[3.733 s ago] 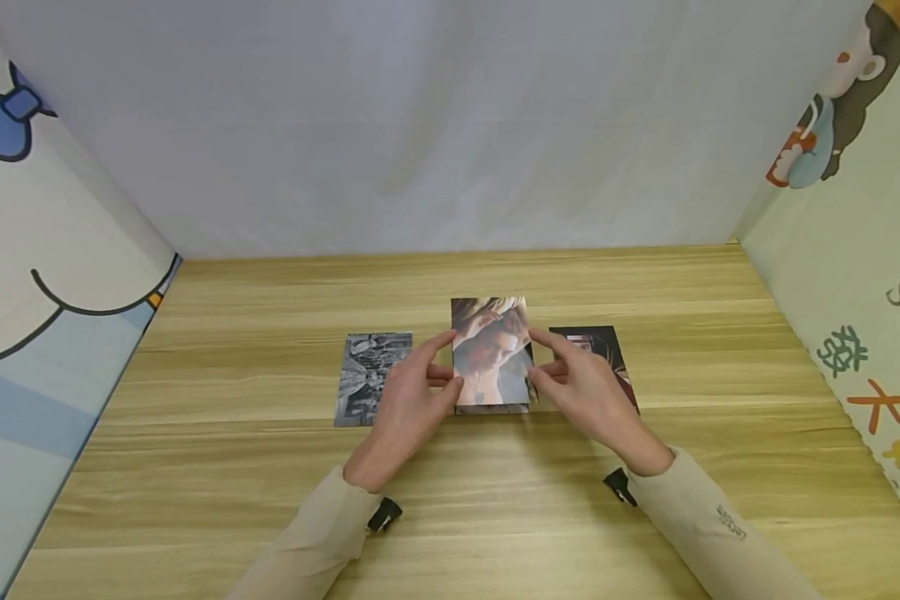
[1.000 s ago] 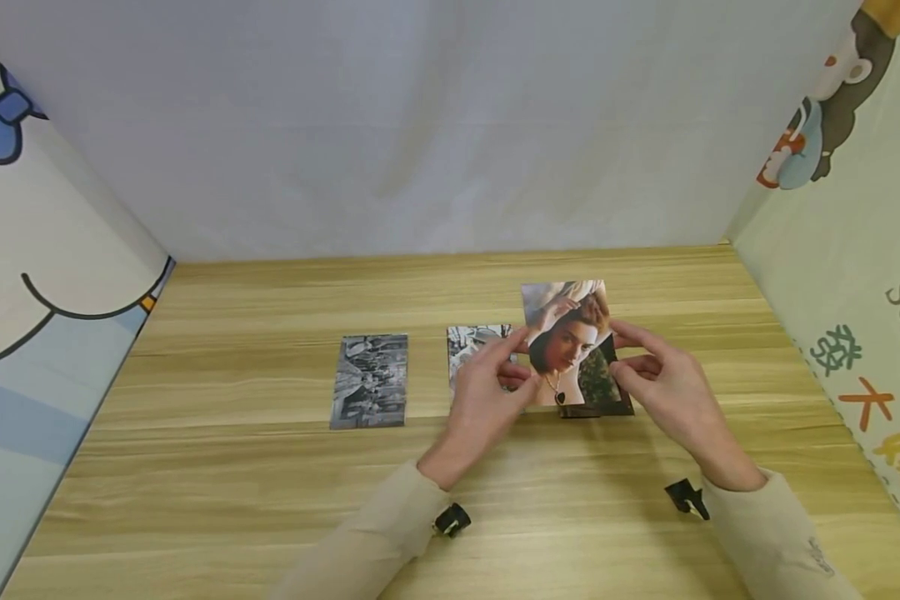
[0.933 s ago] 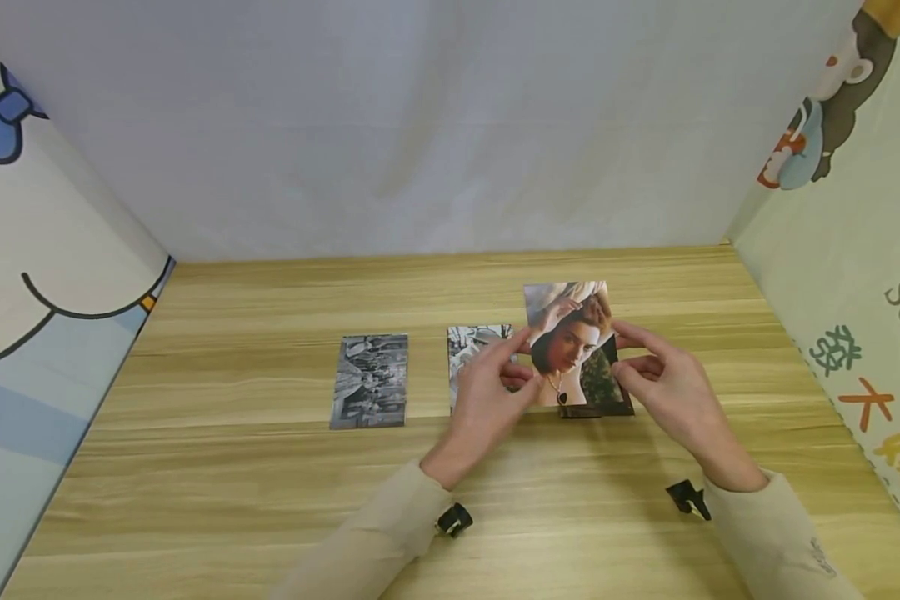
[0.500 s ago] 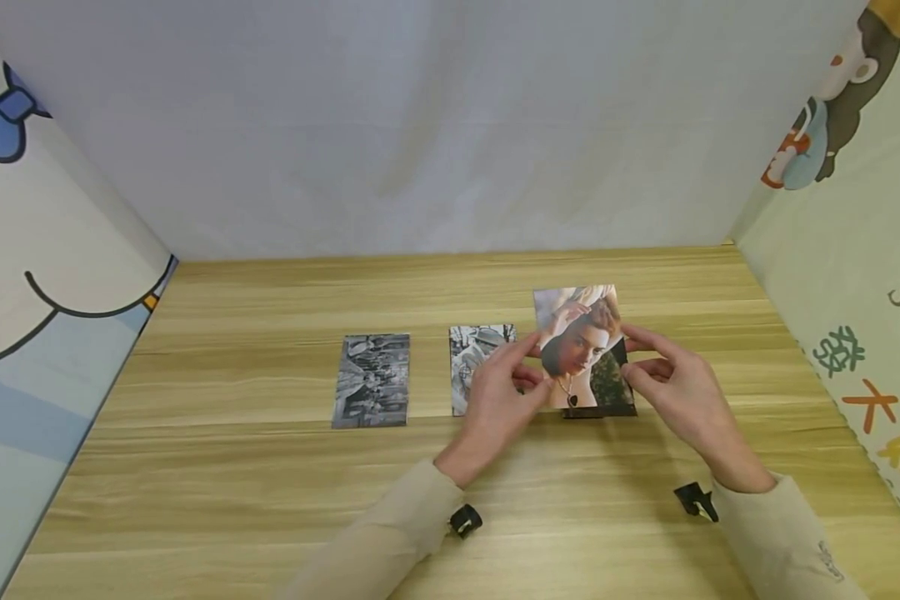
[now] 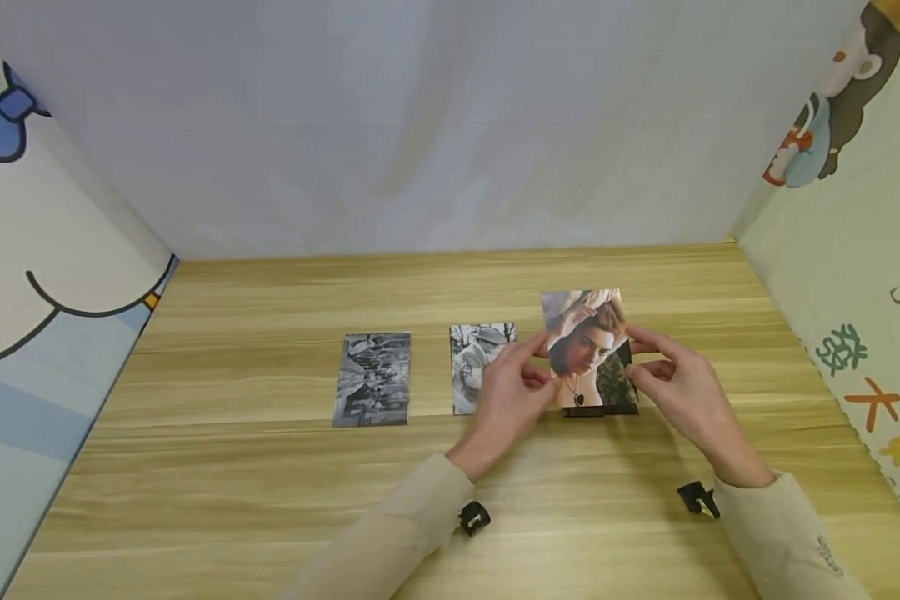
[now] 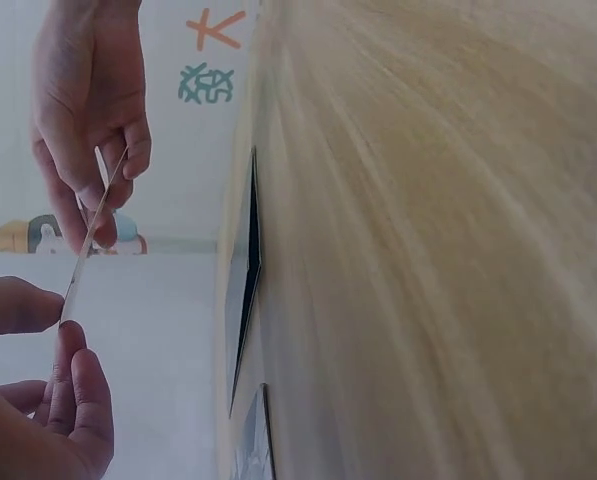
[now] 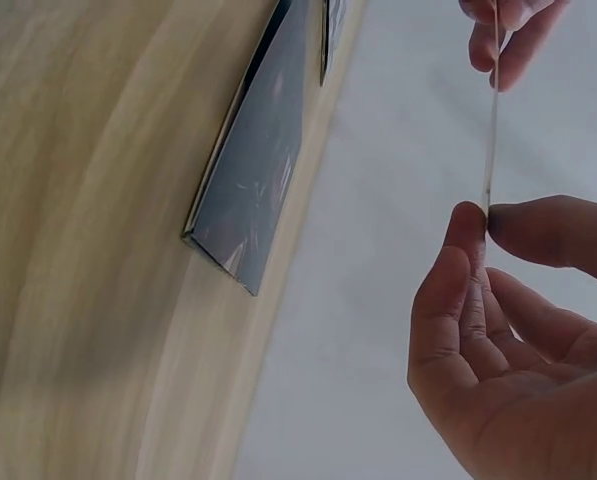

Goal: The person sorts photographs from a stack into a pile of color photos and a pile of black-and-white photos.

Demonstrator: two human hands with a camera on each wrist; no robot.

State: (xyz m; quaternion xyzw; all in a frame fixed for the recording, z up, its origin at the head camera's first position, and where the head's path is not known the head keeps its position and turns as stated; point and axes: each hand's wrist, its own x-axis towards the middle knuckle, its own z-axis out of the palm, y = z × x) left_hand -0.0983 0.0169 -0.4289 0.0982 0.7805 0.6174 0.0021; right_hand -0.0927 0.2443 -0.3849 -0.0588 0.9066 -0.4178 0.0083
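A colour photo card (image 5: pixel 585 354) showing a portrait is held up off the table between both hands. My left hand (image 5: pixel 508 398) pinches its left edge between thumb and fingers, and my right hand (image 5: pixel 682 398) pinches its right edge. Both wrist views show the card (image 7: pixel 492 130) thin and nearly edge-on, apart from the table. Beneath it lies a dark photo card (image 7: pixel 253 170), mostly hidden by the held one in the head view. A black-and-white photo card (image 5: pixel 467 367) lies beside my left hand, which covers part of it. Another black-and-white photo card (image 5: pixel 372 380) lies farther left.
The cards on the wood-grain table (image 5: pixel 232 467) form a row. A pale cloth wall (image 5: pixel 450 125) rises behind the table. Printed panels stand on either side, the left panel (image 5: pixel 52 217) with cartoon shapes, the right panel (image 5: pixel 855 275) with lettering.
Since the earliest frame, both hands have carried the portrait card rightward, from over the middle photo to over the dark one. During the last second it drifts slightly further right and nearer.
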